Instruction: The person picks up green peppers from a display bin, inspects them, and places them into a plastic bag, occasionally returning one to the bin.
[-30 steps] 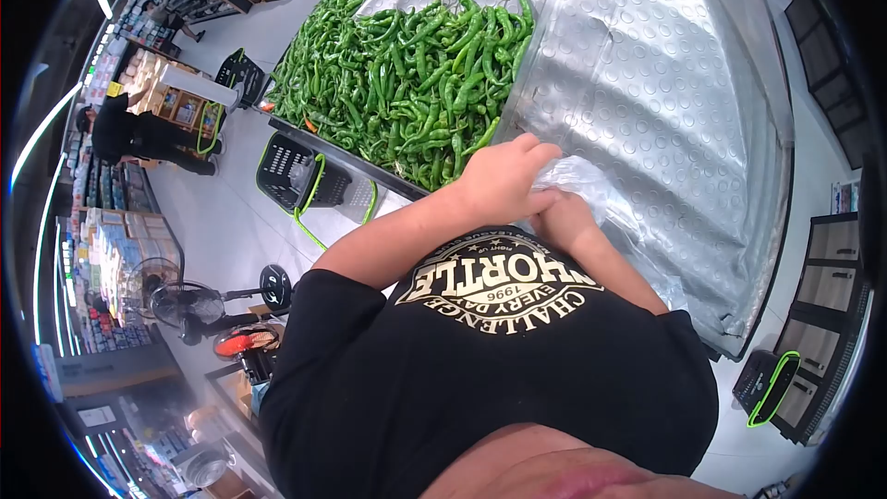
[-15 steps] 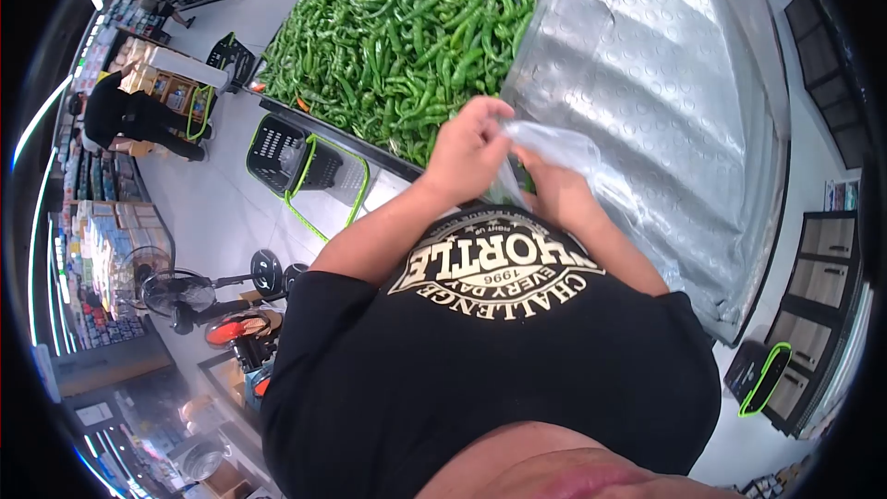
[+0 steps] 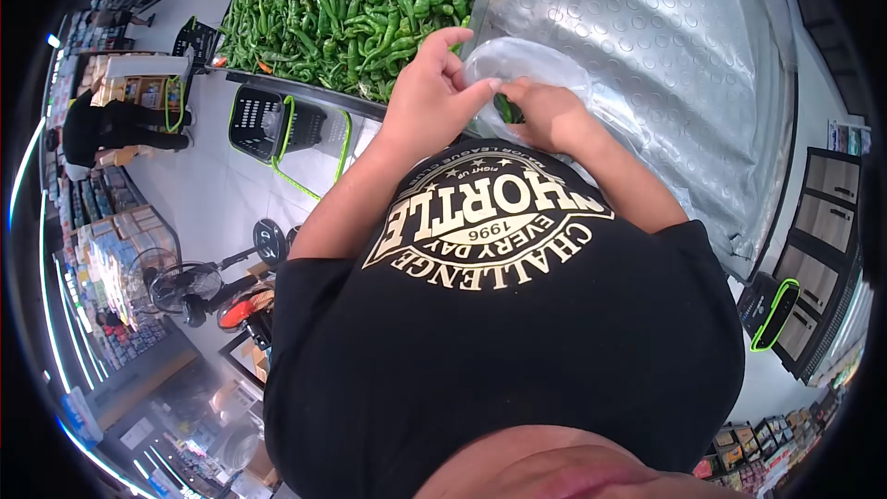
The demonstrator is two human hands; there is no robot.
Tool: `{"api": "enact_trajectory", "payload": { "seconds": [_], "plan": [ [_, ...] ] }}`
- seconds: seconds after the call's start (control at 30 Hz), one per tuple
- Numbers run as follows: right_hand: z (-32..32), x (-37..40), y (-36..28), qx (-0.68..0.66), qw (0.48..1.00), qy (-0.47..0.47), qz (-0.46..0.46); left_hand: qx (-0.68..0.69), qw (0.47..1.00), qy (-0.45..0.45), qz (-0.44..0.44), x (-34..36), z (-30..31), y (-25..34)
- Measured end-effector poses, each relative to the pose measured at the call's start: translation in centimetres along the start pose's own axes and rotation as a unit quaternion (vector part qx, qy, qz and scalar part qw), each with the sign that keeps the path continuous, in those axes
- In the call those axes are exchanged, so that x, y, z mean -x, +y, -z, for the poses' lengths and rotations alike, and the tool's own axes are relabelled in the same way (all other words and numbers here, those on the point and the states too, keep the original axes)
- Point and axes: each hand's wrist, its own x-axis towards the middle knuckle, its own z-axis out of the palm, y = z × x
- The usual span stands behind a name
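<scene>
Head view: both hands on a plastic bag (image 3: 528,57) beside the green peppers (image 3: 342,0).
Left hand (image 3: 427,97) pinches the bag's rim; right hand (image 3: 547,116) grips its other side. The bag is held up in front of the chest, over the dimpled metal counter (image 3: 665,65).

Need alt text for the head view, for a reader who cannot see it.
The left hand and right hand together grip a clear plastic bag in front of a display heap of green chili peppers. A black shopping basket with green handles stands on the floor beside the display.
</scene>
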Motion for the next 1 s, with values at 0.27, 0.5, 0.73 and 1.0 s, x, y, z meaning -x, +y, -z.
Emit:
{"api": "enact_trajectory", "payload": {
  "seconds": [0.27, 0.5, 0.73, 1.0],
  "plan": [
    [-0.7, -1.3, 0.2, -0.011, 0.999, -0.052, 0.009, -0.003, 0.998, -0.052, 0.021, 0.6, -0.6, 0.3],
    [-1.0, -1.6, 0.0, -0.083, 0.994, -0.065, 0.033, 0.017, 0.996, -0.078, 0.038, 0.5, -0.8, 0.6],
    [-3.0, -2.4, 1.2, -0.139, 0.987, -0.072, 0.04, 0.012, 0.997, -0.078, 0.026, 0.5, -0.7, 0.3],
    [-3.1, -3.1, 1.1, -0.126, 0.988, -0.083, 0.037, 0.017, 0.997, -0.076, 0.026, 0.6, -0.5, 0.5]
  ]
}}
